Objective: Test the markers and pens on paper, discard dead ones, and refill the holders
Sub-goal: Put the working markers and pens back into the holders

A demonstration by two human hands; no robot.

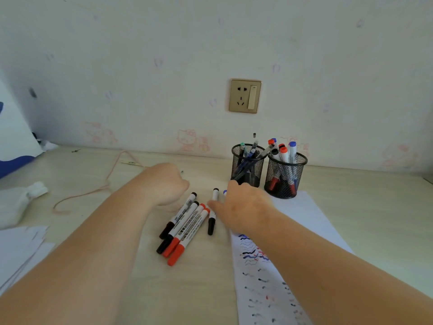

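Observation:
Four whiteboard markers (185, 227), two with black caps and two with red, lie side by side on the desk. A fifth, black-capped marker (211, 222) lies just right of them, and my right hand (243, 207) rests palm down with a finger across it. A blue marker end (225, 191) peeks out beyond that hand. My left hand (168, 184) hovers curled behind the group; what its fingers hold is hidden. The test paper (309, 216) with red, blue and black scribbles lies under my right forearm. A mesh holder (247, 167) contains pens; the other mesh holder (285, 179) contains markers.
A wall socket (244, 96) sits above the holders. A pink cord (110, 184) loops over the desk's left side. A white cloth bundle (18, 202) and a stack of white sheets (18, 249) lie at the left edge.

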